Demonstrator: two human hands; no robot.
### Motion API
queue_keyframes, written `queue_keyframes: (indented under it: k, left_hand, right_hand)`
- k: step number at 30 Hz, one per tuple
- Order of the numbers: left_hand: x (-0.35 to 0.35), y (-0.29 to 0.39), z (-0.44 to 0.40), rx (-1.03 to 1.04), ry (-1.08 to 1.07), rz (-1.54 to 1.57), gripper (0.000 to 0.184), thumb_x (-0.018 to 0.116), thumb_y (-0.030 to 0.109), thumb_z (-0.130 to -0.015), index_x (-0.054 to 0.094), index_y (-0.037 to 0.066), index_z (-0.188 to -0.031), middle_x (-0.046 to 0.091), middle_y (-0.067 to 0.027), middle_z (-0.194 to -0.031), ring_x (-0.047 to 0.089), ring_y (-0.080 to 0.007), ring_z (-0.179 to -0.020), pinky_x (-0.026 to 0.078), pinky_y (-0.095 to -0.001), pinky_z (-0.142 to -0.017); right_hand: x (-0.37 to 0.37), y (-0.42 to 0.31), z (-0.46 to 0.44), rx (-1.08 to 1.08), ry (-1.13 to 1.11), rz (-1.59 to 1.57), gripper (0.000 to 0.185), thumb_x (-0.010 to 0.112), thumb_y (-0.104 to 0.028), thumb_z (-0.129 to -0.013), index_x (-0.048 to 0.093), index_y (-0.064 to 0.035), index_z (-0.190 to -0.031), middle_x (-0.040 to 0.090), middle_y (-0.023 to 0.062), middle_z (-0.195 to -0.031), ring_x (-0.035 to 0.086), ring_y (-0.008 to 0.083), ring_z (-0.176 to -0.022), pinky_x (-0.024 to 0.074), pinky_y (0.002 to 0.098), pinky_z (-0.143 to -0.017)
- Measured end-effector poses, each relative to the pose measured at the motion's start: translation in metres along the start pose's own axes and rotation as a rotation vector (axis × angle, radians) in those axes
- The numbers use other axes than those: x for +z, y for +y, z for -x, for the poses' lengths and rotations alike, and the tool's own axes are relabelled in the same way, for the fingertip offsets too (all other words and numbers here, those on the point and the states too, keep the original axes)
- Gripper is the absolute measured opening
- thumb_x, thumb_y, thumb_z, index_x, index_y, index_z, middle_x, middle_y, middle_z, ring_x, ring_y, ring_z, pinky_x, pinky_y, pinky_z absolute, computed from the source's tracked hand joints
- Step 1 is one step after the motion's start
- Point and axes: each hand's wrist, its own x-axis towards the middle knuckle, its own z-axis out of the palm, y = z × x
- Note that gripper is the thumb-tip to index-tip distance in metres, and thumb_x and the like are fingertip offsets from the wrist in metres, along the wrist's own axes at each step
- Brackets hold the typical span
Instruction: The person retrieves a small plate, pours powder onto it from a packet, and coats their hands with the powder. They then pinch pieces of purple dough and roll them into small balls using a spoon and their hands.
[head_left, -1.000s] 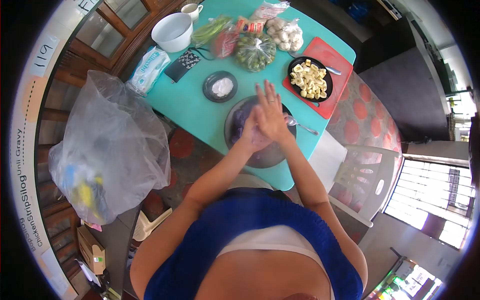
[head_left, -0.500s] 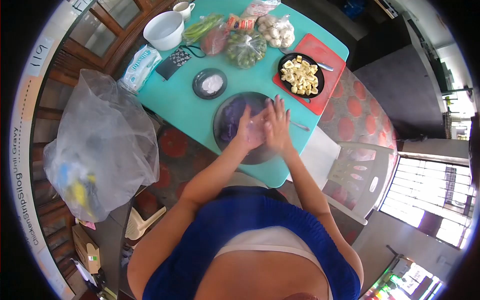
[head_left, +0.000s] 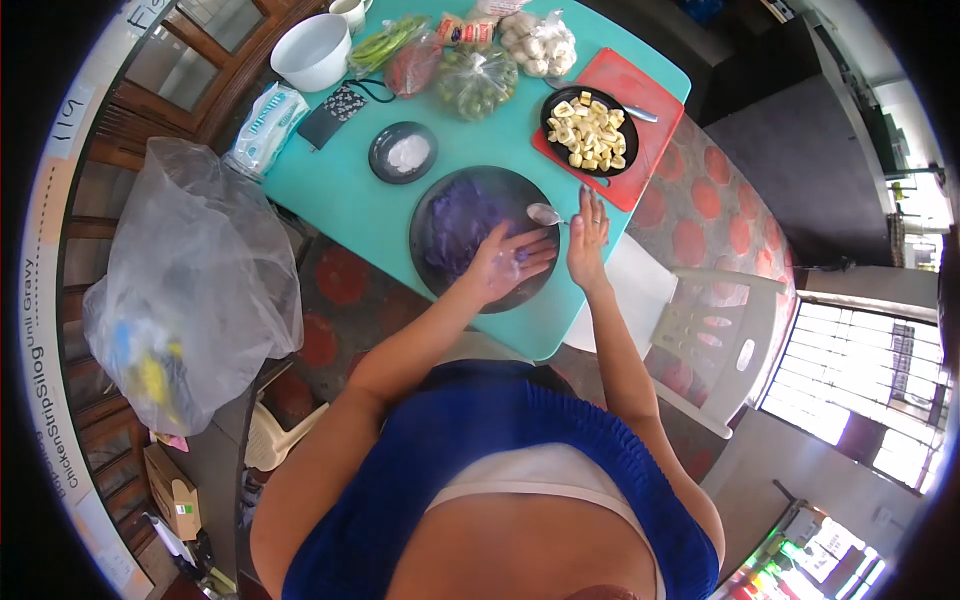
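Observation:
My left hand [head_left: 510, 262] is open, palm up, over the right front part of a dark round plate [head_left: 425, 262]. White powder and a small purple bit [head_left: 521, 256] show on its palm. A purple mashed mass [head_left: 462, 222] lies on the plate. My right hand [head_left: 588, 240] is open, fingers stretched out, at the plate's right side. A metal spoon [head_left: 545, 214] has its bowl over the plate's right rim; its handle runs behind my right hand, and I cannot tell whether they touch. A small dark dish [head_left: 385, 175] with white powder [head_left: 408, 154] stands behind the plate.
A black plate of cut pale yellow pieces [head_left: 590, 130] sits on a red cutting board [head_left: 655, 150] with a knife [head_left: 640, 114]. Bagged vegetables [head_left: 477, 82], a white bowl [head_left: 312, 55] and a wipes pack [head_left: 268, 130] line the turquoise table [head_left: 330, 195]. A white chair [head_left: 720, 340] stands right.
My hands were close together over the plate; now they are apart, the right one farther right. The spoon's bowl has come into view. The whole view has shifted slightly.

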Motion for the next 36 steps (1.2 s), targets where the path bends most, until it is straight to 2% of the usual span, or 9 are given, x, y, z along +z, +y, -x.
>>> queue_keyframes:
  k: [4,13,16,18,19,21,23,31,36]
  left_hand:
    - [-0.015,-0.015,-0.003,0.052,0.424,-0.337,0.07,0.032,0.056,-0.096,0.04,0.001,-0.139,0.042,-0.0184,-0.141,0.034,-0.0297,-0.134,0.02,-0.0441,-0.113]
    - [-0.043,-0.04,-0.021,0.059,0.415,-0.477,0.084,0.025,0.068,-0.091,0.014,0.009,-0.15,0.016,-0.0195,-0.155,0.015,-0.0313,-0.143,-0.002,-0.0471,-0.114]
    - [-0.017,-0.025,-0.005,-0.023,0.515,-0.498,0.084,0.026,0.069,-0.09,0.018,0.01,-0.15,0.02,-0.02,-0.154,0.018,-0.033,-0.142,0.002,-0.0486,-0.113]
    - [-0.018,-0.013,0.003,0.038,0.514,-0.523,0.083,0.027,0.069,-0.09,0.021,0.01,-0.149,0.025,-0.0201,-0.152,0.022,-0.0332,-0.14,0.007,-0.0491,-0.113]
    - [-0.019,-0.005,0.008,0.095,0.51,-0.548,0.082,0.028,0.069,-0.09,0.024,0.011,-0.148,0.029,-0.0201,-0.15,0.026,-0.0334,-0.139,0.013,-0.0497,-0.112]
    - [-0.024,0.012,0.02,0.165,0.536,-0.544,0.081,0.029,0.068,-0.09,0.028,0.011,-0.147,0.034,-0.0195,-0.146,0.03,-0.0332,-0.136,0.017,-0.0497,-0.11]
    - [-0.031,0.033,0.031,0.287,0.57,-0.539,0.076,0.032,0.066,-0.091,0.035,0.009,-0.143,0.043,-0.0169,-0.14,0.038,-0.0315,-0.13,0.026,-0.0492,-0.106]
    - [-0.069,0.143,0.046,0.633,0.824,-0.761,0.07,0.028,0.059,-0.095,0.034,0.007,-0.143,0.042,-0.0151,-0.142,0.037,-0.0291,-0.131,0.026,-0.0471,-0.106]
    - [-0.08,0.165,0.054,0.886,0.938,-0.689,0.068,0.028,0.057,-0.096,0.032,0.009,-0.144,0.04,-0.0148,-0.143,0.035,-0.0271,-0.132,0.024,-0.0461,-0.107]
  right_hand:
    - [-0.005,0.028,0.026,0.146,-0.003,-0.031,0.064,0.016,-0.046,-0.099,0.024,-0.005,-0.147,0.024,0.0237,-0.15,0.015,0.0447,-0.139,0.0088,0.052,-0.113]
    - [-0.009,0.03,0.044,0.173,0.03,-0.133,0.064,0.016,-0.046,-0.1,0.028,-0.0021,-0.145,0.034,0.0215,-0.145,0.024,0.0391,-0.137,0.0126,0.0467,-0.114]
    - [-0.004,0.034,0.04,0.138,0.079,-0.183,0.054,0.032,-0.037,-0.1,0.035,-0.0017,-0.141,0.038,0.022,-0.142,0.03,0.0393,-0.133,0.0208,0.0457,-0.111]
    - [0.004,0.038,0.037,0.036,-0.11,-0.024,0.043,0.052,-0.017,-0.091,0.046,-0.0003,-0.13,0.046,0.0215,-0.133,0.04,0.0398,-0.125,0.0331,0.0447,-0.105]
    - [0.011,0.04,0.034,0.035,-0.113,-0.026,0.043,0.052,-0.017,-0.091,0.046,-0.0003,-0.13,0.046,0.0215,-0.133,0.04,0.0398,-0.125,0.0331,0.0447,-0.105]
    - [0.025,0.045,0.031,-0.16,-0.299,0.147,0.043,0.059,0.005,-0.075,0.056,0.0009,-0.117,0.055,0.0177,-0.121,0.05,0.0367,-0.114,0.0434,0.0417,-0.095]
    - [0.036,0.049,0.03,-0.224,-0.355,0.246,0.043,0.059,0.003,-0.074,0.056,-0.0006,-0.117,0.054,0.0182,-0.12,0.049,0.0362,-0.113,0.0426,0.0431,-0.096]
    - [0.061,0.014,0.01,-0.285,-0.363,0.304,0.047,0.06,-0.006,-0.078,0.051,-0.003,-0.124,0.05,0.0198,-0.126,0.044,0.0365,-0.119,0.0376,0.0444,-0.102]
    - [0.116,-0.062,-0.061,-0.43,-0.149,0.299,0.059,0.055,-0.026,-0.089,0.037,-0.0016,-0.139,0.035,0.0231,-0.143,0.028,0.042,-0.134,0.0207,0.0531,-0.111]
